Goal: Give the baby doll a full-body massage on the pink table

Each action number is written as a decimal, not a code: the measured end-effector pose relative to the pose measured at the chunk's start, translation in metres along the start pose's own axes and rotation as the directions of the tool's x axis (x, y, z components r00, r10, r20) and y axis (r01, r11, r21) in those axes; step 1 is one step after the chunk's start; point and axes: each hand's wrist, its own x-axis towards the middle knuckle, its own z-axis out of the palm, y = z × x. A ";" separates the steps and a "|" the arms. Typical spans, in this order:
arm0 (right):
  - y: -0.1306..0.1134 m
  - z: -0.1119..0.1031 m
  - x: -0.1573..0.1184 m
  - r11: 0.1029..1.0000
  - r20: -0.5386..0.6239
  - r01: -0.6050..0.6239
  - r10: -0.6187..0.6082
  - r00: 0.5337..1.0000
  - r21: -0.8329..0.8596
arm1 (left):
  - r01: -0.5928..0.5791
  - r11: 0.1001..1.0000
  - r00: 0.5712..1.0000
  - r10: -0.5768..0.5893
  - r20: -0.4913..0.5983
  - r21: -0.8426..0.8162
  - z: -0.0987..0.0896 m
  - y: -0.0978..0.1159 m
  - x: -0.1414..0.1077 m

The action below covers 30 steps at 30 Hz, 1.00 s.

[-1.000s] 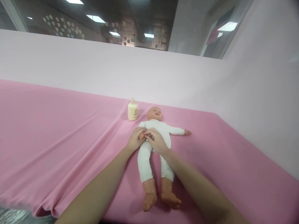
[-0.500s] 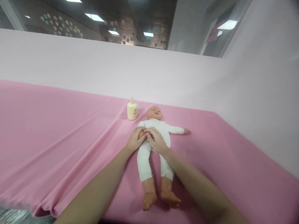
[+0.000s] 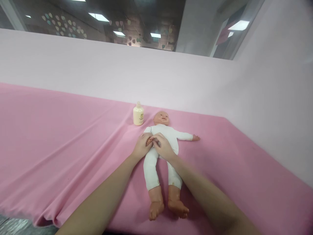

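Note:
A baby doll in a white suit lies on its back, head away from me, one arm stretched out to the right. My left hand is wrapped round the doll's hand on the left side of its belly. From the right, my right hand meets it, its fingers closed on the fingers of that same doll hand. Its fingertips partly hide the doll's fingers. Beyond my left hand, a cream-coloured bottle stands upright beside the doll's head.
A pink sheet with folds at the left covers the surface under the doll. Behind it rises a pale wall with a window above. Another pale wall stands at the right.
The fingers of both hands have shifted slightly around the doll's hand. The doll's body and the bottle have stayed in place.

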 end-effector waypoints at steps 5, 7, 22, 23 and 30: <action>0.003 0.001 0.000 0.999 -0.023 -0.036 0.036 0.999 -0.005 | -0.011 1.000 1.000 0.011 0.012 0.006 -0.002 0.001 -0.001; 0.003 0.001 0.000 0.999 -0.023 -0.035 0.035 0.999 -0.002 | -0.022 1.000 1.000 0.022 0.020 0.013 -0.003 0.001 -0.001; -0.005 -0.003 -0.001 1.000 -0.007 -0.015 0.015 1.000 0.002 | -0.066 0.998 0.998 0.067 -0.010 0.011 -0.004 -0.001 -0.003; -0.005 -0.003 -0.001 1.000 -0.003 -0.014 0.014 1.000 0.001 | -0.066 0.998 0.998 0.066 -0.011 0.012 -0.004 -0.001 -0.003; -0.009 -0.004 -0.002 1.000 0.035 0.010 -0.010 0.999 0.007 | -0.057 0.998 0.998 0.057 -0.002 -0.007 -0.004 -0.002 -0.003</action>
